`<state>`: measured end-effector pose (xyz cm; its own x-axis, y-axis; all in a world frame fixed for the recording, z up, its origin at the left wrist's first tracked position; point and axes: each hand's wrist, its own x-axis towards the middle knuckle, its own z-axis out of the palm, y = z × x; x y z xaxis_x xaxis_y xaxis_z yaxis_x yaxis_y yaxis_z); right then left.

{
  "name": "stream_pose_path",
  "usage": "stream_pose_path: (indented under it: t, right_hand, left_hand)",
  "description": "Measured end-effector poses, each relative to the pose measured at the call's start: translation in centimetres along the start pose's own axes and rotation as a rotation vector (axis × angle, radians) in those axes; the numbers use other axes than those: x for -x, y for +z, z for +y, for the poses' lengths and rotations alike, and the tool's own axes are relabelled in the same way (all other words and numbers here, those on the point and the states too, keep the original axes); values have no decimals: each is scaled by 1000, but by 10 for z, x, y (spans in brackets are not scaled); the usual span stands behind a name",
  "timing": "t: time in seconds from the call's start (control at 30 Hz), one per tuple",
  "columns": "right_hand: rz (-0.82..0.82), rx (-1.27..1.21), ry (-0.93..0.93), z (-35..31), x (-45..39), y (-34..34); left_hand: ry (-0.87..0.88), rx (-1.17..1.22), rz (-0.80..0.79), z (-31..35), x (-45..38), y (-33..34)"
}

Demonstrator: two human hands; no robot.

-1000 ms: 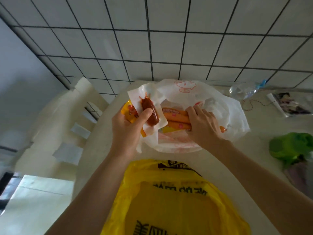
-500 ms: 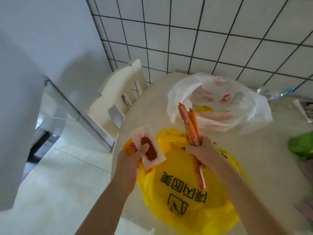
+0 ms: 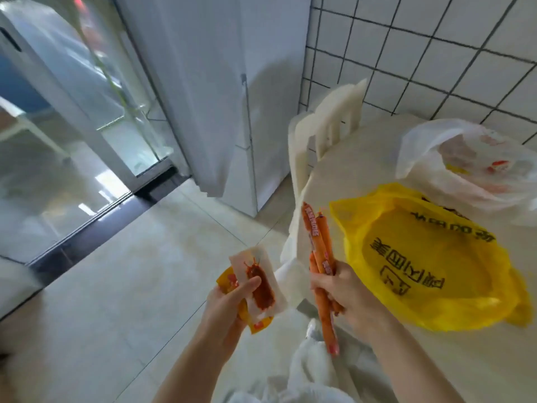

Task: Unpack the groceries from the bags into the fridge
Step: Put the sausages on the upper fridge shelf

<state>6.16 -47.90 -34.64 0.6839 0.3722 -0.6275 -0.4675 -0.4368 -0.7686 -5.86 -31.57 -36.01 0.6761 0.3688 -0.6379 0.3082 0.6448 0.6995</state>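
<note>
Orange sausages point(image 3: 318, 251) gripped in right hand point(image 3: 344, 295)

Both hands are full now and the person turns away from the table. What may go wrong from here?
1. The right hand grips several sausage sticks only near their middle; a loose one may slide out and fall.
2. The left hand pinches a white packet stacked on a yellow packet; one may slip.
3. With no free hand, opening a fridge door looks awkward.

Open floor point(image 3: 139, 257) (chair point(image 3: 325, 132) rightward)
</note>
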Motion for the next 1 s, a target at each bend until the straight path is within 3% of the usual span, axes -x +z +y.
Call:
stream_pose_path:
  t: [0.33, 0.53, 0.77, 1.0]
  right_hand:
    - [-305, 355, -84, 5, 33, 173]
    - [-389, 481, -134, -25, 31, 247]
    - [-432, 505, -166, -76, -6, 325]
    - [-450, 481, -222, -150, -61, 405]
  left_hand:
    - [55, 231, 270, -3, 61, -166]
    - [106, 366, 341, 20, 63, -231]
    - [161, 561, 159, 91, 33, -294]
    - [180, 591, 72, 175, -21, -332]
